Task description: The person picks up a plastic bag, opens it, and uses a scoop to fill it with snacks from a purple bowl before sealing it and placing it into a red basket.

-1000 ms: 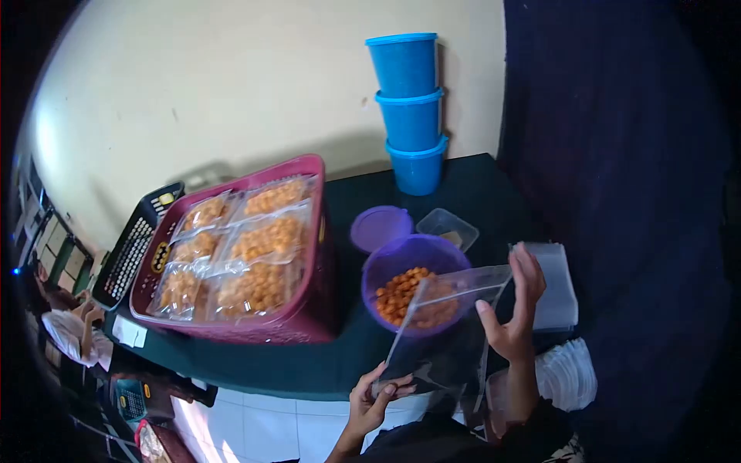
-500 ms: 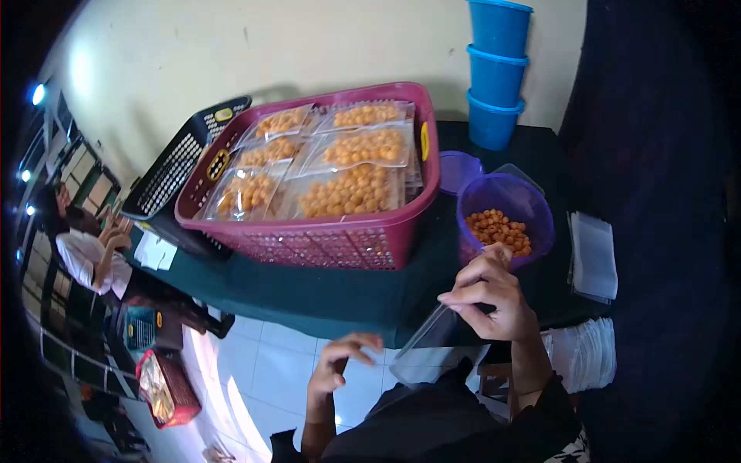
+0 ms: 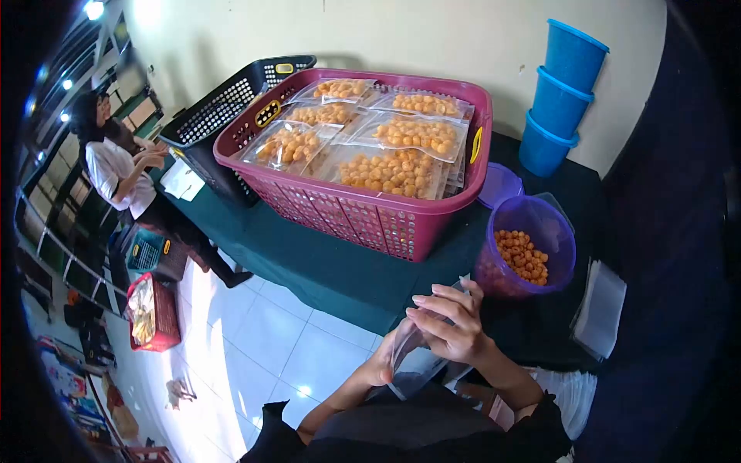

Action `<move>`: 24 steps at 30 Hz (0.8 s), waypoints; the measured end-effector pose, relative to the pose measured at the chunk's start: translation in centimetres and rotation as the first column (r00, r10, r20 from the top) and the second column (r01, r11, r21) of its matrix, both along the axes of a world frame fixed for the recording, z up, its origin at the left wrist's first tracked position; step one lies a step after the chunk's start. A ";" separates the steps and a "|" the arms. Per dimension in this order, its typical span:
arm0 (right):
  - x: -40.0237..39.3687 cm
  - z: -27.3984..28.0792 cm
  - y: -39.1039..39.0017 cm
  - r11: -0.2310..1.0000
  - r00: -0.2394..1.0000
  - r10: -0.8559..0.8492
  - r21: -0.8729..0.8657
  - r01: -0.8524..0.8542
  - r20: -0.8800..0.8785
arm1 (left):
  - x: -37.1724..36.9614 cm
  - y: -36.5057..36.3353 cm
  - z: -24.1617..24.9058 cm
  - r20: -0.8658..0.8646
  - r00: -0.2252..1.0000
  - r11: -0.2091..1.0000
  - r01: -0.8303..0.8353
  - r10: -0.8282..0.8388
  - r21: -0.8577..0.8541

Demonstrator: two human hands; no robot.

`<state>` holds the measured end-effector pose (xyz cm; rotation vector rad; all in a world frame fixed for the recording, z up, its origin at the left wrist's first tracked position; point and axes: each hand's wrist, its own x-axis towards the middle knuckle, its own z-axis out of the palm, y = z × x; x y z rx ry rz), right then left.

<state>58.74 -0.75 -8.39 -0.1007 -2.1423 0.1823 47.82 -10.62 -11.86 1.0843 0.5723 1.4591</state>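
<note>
A clear plastic bag, with no snacks visible inside it, is held up in front of my body between both hands. My left hand grips its left side, partly hidden behind the film. The fingers of my right hand close on the bag's other side, near its upper edge. Just beyond my right hand stands a purple tub with round orange snacks in it. Behind the tub lies a purple lid.
A maroon basket holds several filled snack bags, beside a black basket. Stacked blue tubs stand near the wall. Flat clear bags lie at the table's right. A person stands far left.
My left hand has come up from open beside the bag and now grips it. My right hand has moved down and left, away from the tub. The view has turned left.
</note>
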 end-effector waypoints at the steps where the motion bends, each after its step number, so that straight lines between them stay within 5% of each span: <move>1: 0.3 -0.1 0.4 1.000 1.000 0.012 0.019 -0.011 -0.024 | 0.7 0.0 0.4 -0.002 0.999 0.999 -0.035 0.035 0.005; 9: 3.8 -0.7 4.2 0.996 0.992 0.091 0.023 -0.090 -0.084 | 5.4 2.6 -0.5 0.014 0.985 0.985 -0.174 0.174 -0.005; 16: 6.2 -1.7 6.3 0.987 0.968 0.158 -0.006 -0.162 -0.194 | 8.4 4.6 1.0 -0.144 0.951 0.956 -0.284 0.272 -0.071; 18: 7.2 -0.3 6.8 0.981 0.971 0.183 -0.037 -0.191 -0.155 | 8.6 5.5 1.5 -0.176 0.939 0.951 -0.308 0.296 -0.041; 20: 8.0 1.8 7.1 0.959 0.960 0.261 -0.141 -0.246 0.103 | 8.5 5.8 1.7 -0.214 0.898 0.922 -0.386 0.383 0.030; 24: 8.2 2.9 7.3 0.943 0.931 0.296 -0.221 -0.249 0.214 | 6.8 5.9 1.7 -0.397 0.848 0.935 -0.339 0.350 0.099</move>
